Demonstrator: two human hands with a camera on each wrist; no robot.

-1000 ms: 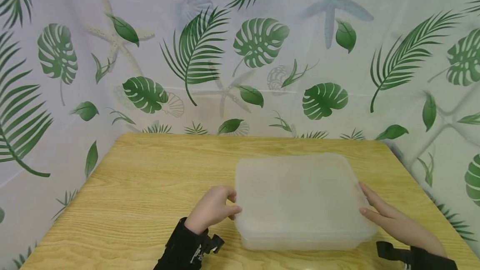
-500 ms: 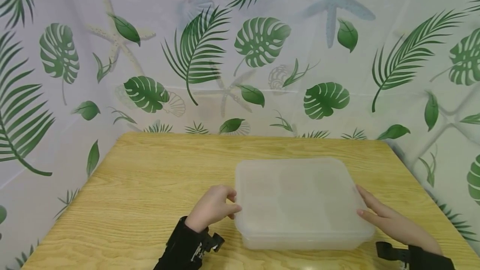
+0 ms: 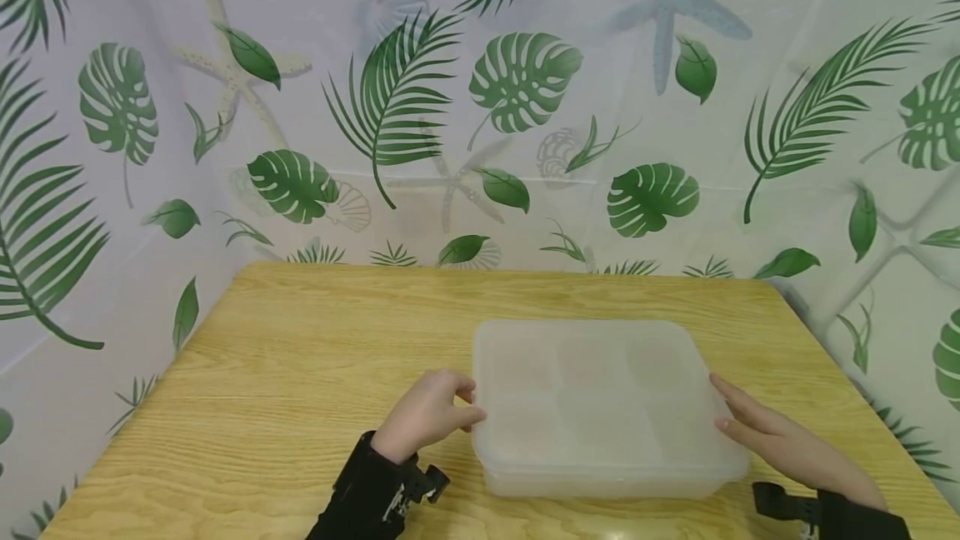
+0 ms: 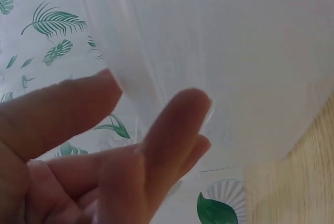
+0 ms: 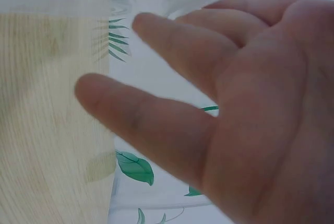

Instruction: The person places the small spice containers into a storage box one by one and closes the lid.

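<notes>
A frosted translucent plastic box (image 3: 600,487) stands right of centre on the table, its matching lid (image 3: 600,394) lying over it. Several pale, blurry compartments show through the lid. At the left edge, my left hand (image 3: 426,413) holds the lid's rim between thumb and curled fingers; the left wrist view shows its fingertips (image 4: 190,101) against the plastic. My right hand (image 3: 772,432) rests against the right edge with its fingers fairly straight. In the right wrist view, two lower fingers (image 5: 151,119) extend below the plastic. The compartments' contents are veiled by the lid.
The wood-grain table (image 3: 315,340) extends left of and behind the box. A leaf-printed cloth (image 3: 420,98) hangs behind it and along both sides. Each wrist wears a black camera strap (image 3: 367,490).
The lid's far edge has come down, most at the far right corner, and the compartments show more clearly through it. My right hand has shifted slightly left; my left hand has barely moved.
</notes>
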